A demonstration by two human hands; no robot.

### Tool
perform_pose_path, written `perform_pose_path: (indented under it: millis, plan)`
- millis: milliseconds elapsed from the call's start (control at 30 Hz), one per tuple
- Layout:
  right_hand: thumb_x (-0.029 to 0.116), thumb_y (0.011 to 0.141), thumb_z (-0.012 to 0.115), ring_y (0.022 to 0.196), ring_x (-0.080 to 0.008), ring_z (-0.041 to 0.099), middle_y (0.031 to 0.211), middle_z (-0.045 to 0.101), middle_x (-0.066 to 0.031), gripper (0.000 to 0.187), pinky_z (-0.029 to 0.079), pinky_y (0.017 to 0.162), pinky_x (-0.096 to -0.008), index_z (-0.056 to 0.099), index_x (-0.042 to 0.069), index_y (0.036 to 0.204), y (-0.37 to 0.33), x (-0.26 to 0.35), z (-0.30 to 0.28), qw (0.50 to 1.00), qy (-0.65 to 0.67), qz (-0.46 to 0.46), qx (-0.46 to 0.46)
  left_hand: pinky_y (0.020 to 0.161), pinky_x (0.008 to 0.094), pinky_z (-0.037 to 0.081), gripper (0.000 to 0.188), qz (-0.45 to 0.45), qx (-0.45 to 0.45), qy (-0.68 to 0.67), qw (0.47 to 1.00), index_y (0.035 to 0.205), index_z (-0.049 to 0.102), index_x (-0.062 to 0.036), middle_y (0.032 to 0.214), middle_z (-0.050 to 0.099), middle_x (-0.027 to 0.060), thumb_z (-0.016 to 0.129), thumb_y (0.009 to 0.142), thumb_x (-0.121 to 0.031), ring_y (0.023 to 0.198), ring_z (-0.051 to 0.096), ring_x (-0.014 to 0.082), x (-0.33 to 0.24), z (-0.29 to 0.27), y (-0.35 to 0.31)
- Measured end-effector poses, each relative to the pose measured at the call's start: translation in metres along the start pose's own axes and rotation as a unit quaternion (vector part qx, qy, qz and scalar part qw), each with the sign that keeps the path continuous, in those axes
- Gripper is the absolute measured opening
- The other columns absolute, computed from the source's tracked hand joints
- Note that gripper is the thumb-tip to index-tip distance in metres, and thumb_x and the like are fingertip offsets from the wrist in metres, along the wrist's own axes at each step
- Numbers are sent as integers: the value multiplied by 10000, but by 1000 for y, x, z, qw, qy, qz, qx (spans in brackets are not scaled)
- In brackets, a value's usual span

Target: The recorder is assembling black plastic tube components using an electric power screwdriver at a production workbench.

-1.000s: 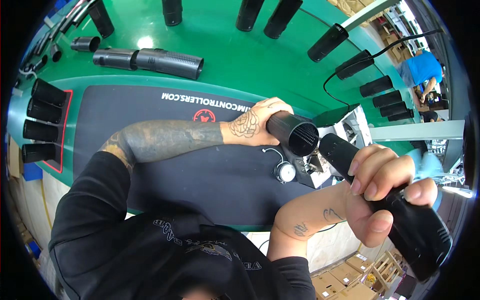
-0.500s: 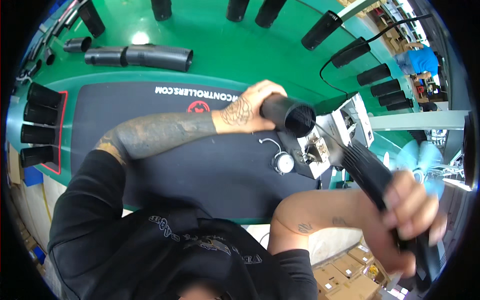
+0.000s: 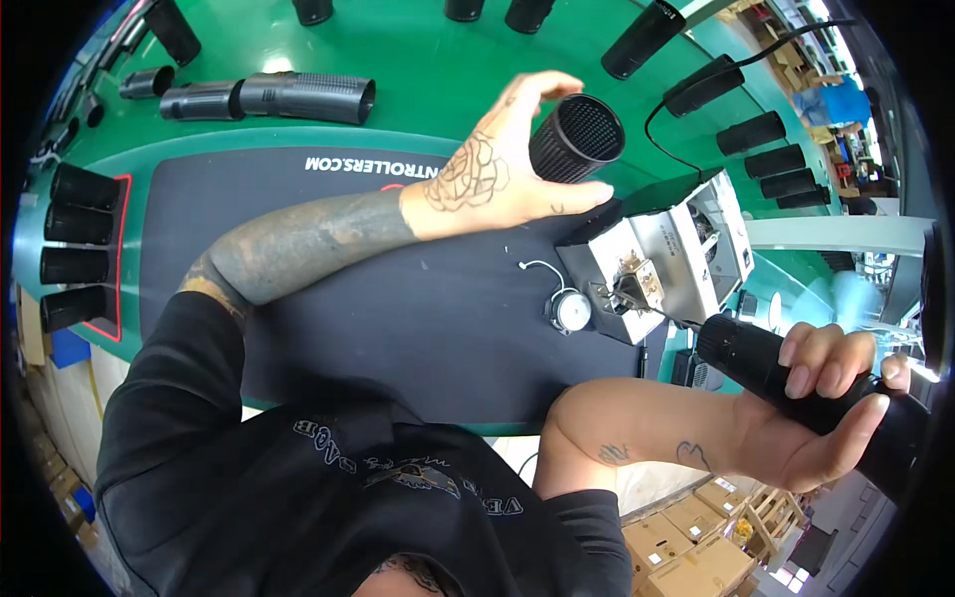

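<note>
My left hand is spread beside a black perforated tube at the far edge of the dark mat. Its thumb points straight out, away from the tube, and its fingers reach past the far side. The tube's open end shows mesh walls inside. At the right, my right hand is wrapped around a black electric screwdriver. Its thin bit points into the metal mechanism on the front of a silver box-shaped machine, which looks like a screw feeder. The mechanism hides the bit's very tip.
A small round speaker with a white wire lies on the mat, left of the machine. Several black tubes lie or stand along the green table's far side, left and right. A black cable crosses at the right. Cardboard boxes are on the floor.
The left hand and the tube have moved away from me; the hand has opened from its grip on it. The screwdriver has swung in, its bit now at the machine's mechanism.
</note>
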State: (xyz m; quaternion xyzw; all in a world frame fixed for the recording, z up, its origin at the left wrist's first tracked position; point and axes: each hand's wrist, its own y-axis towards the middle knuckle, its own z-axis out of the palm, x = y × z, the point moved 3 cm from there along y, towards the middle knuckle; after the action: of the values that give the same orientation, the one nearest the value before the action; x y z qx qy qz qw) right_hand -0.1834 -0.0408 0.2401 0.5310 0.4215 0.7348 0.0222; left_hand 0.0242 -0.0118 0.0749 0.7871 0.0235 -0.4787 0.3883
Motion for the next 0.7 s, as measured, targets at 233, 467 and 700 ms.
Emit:
perform_pose_path:
  millis: [233, 467, 700]
  plan:
    - [245, 812, 631, 560, -89, 416, 744, 434, -26, 414, 348, 582, -238, 402, 15, 1068, 5, 3, -29, 978, 206, -16, 42, 672, 350, 472, 182, 136, 35, -341, 930, 795, 555, 3, 860, 535, 173, 686, 694, -73, 692, 533, 279, -108, -40, -20]
    - [439, 864, 524, 635, -164, 478, 756, 497, -30, 443, 392, 654, -320, 501, 71, 1110, -1, 42, -27, 989, 132, 63, 17, 642, 314, 470, 130, 170, -8, -602, 780, 880, 612, 5, 854, 604, 78, 624, 789, -88, 738, 575, 190, -164, -44, -4]
    - [447, 860, 526, 639, -165, 478, 763, 498, -32, 451, 391, 655, -320, 501, 73, 1112, -2, 32, -13, 990, 126, 46, 37, 640, 304, 470, 132, 94, 14, -601, 794, 877, 613, 5, 841, 606, 70, 623, 795, -98, 731, 576, 177, -155, -61, -7]
